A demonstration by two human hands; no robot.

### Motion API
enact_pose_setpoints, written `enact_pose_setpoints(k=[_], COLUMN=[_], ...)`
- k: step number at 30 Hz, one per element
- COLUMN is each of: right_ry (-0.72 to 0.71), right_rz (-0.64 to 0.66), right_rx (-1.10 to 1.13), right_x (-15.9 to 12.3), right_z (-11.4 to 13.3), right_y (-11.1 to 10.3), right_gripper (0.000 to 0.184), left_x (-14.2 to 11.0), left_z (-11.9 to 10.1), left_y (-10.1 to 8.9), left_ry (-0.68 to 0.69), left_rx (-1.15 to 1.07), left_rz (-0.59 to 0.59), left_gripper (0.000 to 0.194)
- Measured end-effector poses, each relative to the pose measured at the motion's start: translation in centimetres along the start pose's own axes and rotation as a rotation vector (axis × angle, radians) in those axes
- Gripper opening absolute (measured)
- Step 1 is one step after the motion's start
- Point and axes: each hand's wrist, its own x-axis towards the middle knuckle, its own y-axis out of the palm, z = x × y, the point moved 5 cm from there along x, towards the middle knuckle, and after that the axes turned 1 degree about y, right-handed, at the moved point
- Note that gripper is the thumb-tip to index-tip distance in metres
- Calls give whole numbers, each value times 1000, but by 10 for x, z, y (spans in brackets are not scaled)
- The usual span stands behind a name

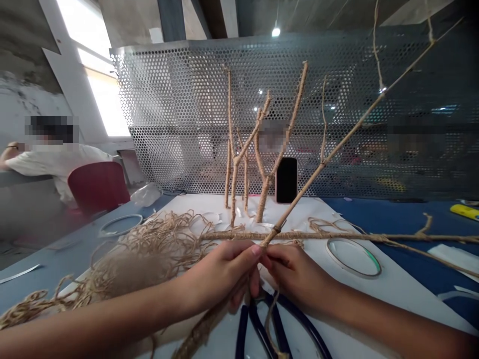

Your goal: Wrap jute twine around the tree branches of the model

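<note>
My left hand point(224, 271) is closed around a long thin branch point(337, 147) whose lower part is wound with jute twine; the branch rises up and to the right. My right hand point(292, 274) pinches the branch and the twine point(271, 319) right next to the left thumb, at the edge of the wrapped part. A loose strand hangs down below the hands. A second long bare branch point(337, 236) lies flat across the white sheet point(392, 289) just behind the hands.
A tangled pile of jute twine point(149, 249) lies at left. Several twine-wrapped branches point(239, 159) stand upright behind, a black phone point(286, 180) leaning on the perforated metal screen point(179, 109). Tape rolls point(354, 257) lie right; dark-handled pliers point(262, 329) below. A person sits far left.
</note>
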Motion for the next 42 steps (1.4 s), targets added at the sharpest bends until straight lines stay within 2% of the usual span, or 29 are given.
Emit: enact_pose_setpoints(k=[6, 10, 14, 18, 26, 32, 37, 42], right_ry=[-1, 99, 140, 135, 90, 118, 113, 132], right_rz=[-46, -33, -46, -35, -9, -14, -12, 1], right_rx=[21, 119, 96, 40, 6, -4, 36, 67], right_x=[0, 2, 2, 2, 0, 0, 0, 0], right_z=[-3, -15, -21, -18, -10, -12, -13, -14], right_y=[-2, 0, 0, -1, -2, -1, -1, 0], right_gripper=[25, 24, 31, 37, 37, 36, 31, 31], left_x=[1, -1, 0, -1, -2, -6, -6, -5], left_z=[6, 9, 9, 7, 6, 0, 6, 8], left_y=[9, 11, 11, 10, 9, 11, 9, 9], left_ry=[-48, 7, 32, 55, 70, 63, 78, 103], left_rx=[-284, -392, -382, -399, -317, -294, -322, -282], left_rz=[43, 43, 52, 40, 8, 30, -32, -65], left_gripper=[41, 39, 40, 26, 32, 33, 41, 41])
